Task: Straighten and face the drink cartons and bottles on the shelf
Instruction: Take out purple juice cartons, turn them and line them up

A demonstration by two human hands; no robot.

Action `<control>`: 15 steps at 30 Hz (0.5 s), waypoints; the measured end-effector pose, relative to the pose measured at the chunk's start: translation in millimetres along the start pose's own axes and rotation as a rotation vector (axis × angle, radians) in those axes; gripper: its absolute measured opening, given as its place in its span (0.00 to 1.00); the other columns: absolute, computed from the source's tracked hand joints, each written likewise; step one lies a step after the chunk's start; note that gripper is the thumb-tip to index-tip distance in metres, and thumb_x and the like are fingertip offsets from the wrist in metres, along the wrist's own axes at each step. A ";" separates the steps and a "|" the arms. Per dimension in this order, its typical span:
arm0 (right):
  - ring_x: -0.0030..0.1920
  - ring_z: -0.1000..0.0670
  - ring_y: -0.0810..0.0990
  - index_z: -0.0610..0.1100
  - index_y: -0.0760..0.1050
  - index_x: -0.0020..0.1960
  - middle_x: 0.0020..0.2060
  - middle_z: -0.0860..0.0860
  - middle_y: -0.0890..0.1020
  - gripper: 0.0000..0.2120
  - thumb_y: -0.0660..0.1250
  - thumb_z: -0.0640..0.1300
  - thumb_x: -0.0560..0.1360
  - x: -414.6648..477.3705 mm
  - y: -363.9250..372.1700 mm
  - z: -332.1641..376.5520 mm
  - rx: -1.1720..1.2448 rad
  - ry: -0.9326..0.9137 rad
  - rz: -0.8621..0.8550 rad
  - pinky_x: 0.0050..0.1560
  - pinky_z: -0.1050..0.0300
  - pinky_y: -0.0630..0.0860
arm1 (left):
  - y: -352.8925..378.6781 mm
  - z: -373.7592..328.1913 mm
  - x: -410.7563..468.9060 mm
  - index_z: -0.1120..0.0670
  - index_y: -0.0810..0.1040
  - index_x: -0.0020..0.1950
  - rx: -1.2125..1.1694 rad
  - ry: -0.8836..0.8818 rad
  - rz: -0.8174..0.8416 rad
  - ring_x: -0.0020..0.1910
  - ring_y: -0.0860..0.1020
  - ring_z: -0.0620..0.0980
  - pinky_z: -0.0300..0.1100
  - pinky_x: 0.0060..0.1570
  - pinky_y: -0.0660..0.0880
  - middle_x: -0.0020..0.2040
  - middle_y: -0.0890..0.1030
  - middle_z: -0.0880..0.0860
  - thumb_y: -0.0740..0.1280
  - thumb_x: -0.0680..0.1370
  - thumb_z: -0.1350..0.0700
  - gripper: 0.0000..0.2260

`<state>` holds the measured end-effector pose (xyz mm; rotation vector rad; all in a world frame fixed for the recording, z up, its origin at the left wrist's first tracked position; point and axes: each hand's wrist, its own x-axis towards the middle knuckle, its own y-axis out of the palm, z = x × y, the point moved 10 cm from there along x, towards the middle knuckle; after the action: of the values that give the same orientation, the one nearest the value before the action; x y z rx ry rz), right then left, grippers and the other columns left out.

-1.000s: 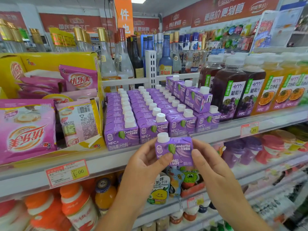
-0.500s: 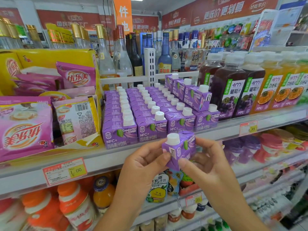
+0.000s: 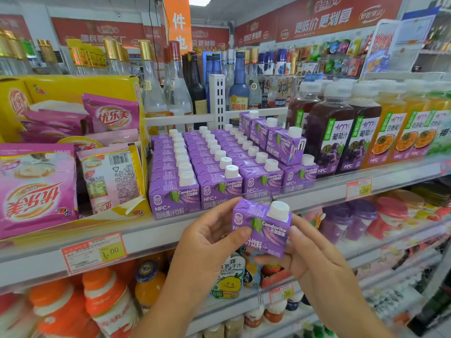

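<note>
A purple carton [image 3: 262, 228] is being held tilted. It is being grasped by left hand [image 3: 207, 242] and right hand [image 3: 317, 262] fingers [image 3: 238, 236].

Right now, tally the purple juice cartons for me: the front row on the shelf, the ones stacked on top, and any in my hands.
Front-row purple cardboard juice cartons: 4
Stacked purple cartons on top, at the right: 3
Purple carton gripped by left hand and right hand: 1
Total: 8

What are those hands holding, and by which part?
A small purple drink carton with white cap: left hand pinches its left side, right hand its right side and bottom.
</note>
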<state>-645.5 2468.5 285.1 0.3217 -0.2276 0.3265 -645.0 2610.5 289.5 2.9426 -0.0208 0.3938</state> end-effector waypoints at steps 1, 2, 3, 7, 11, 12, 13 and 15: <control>0.50 0.42 0.84 0.51 0.81 0.58 0.54 0.46 0.84 0.28 0.78 0.62 0.62 -1.0 -1.1 3.9 -0.047 -0.024 -0.011 0.44 0.51 0.82 | -2.4 -1.1 -0.7 0.50 0.80 0.58 0.012 0.028 -0.024 0.55 0.82 0.46 0.36 0.51 0.78 0.53 0.85 0.48 0.75 0.63 0.55 0.23; 0.50 0.45 0.85 0.50 0.80 0.59 0.53 0.48 0.85 0.25 0.77 0.57 0.65 -1.5 -3.4 7.0 -0.104 -0.043 -0.026 0.44 0.54 0.82 | -4.5 -0.4 -1.0 0.49 0.80 0.57 0.026 0.046 -0.042 0.54 0.82 0.46 0.36 0.51 0.78 0.52 0.85 0.48 0.74 0.62 0.55 0.23; 0.50 0.47 0.84 0.49 0.78 0.59 0.51 0.50 0.85 0.23 0.76 0.52 0.66 -1.9 -6.5 10.0 -0.155 -0.057 -0.046 0.44 0.57 0.82 | -5.8 0.5 -1.5 0.49 0.80 0.57 0.039 0.056 -0.050 0.54 0.82 0.46 0.36 0.51 0.78 0.52 0.85 0.48 0.74 0.62 0.55 0.23; 0.57 0.48 0.81 0.57 0.77 0.60 0.55 0.49 0.83 0.25 0.74 0.62 0.66 -1.0 -7.8 18.7 -0.325 -0.127 0.005 0.56 0.56 0.78 | -1.6 -4.7 -4.8 0.48 0.78 0.59 0.111 0.088 -0.008 0.56 0.81 0.43 0.33 0.51 0.77 0.54 0.85 0.45 0.73 0.65 0.59 0.23; 0.58 0.52 0.80 0.63 0.77 0.58 0.56 0.53 0.83 0.19 0.72 0.63 0.68 -2.4 -11.1 22.7 -0.383 -0.174 0.000 0.55 0.61 0.78 | 0.6 -7.6 -5.9 0.47 0.79 0.56 0.153 0.092 0.007 0.54 0.82 0.40 0.30 0.49 0.76 0.52 0.85 0.43 0.72 0.68 0.62 0.19; 0.57 0.54 0.80 0.63 0.77 0.58 0.56 0.54 0.83 0.16 0.71 0.59 0.71 -3.0 -11.1 24.2 -0.408 -0.183 0.006 0.55 0.61 0.78 | 1.1 -7.5 -6.2 0.46 0.79 0.56 0.173 0.091 0.007 0.54 0.82 0.40 0.30 0.48 0.76 0.52 0.85 0.42 0.72 0.69 0.63 0.19; 0.56 0.54 0.81 0.63 0.77 0.58 0.55 0.56 0.83 0.14 0.71 0.55 0.73 -3.5 -12.2 26.4 -0.447 -0.185 0.003 0.54 0.61 0.78 | 1.7 -7.9 -6.7 0.45 0.79 0.56 0.196 0.092 0.008 0.54 0.81 0.40 0.30 0.49 0.76 0.52 0.85 0.42 0.72 0.70 0.62 0.19; 0.53 0.54 0.81 0.63 0.77 0.58 0.52 0.56 0.84 0.14 0.71 0.56 0.73 -2.2 -12.5 31.5 -0.501 -0.161 0.027 0.53 0.60 0.78 | 1.8 -9.2 -8.1 0.41 0.78 0.58 0.243 0.089 0.011 0.55 0.81 0.39 0.30 0.49 0.76 0.53 0.84 0.39 0.71 0.70 0.56 0.18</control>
<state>-648.5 2445.8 310.3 -0.1515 -0.4610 0.2596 -655.3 2610.2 296.4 3.1602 0.0249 0.5665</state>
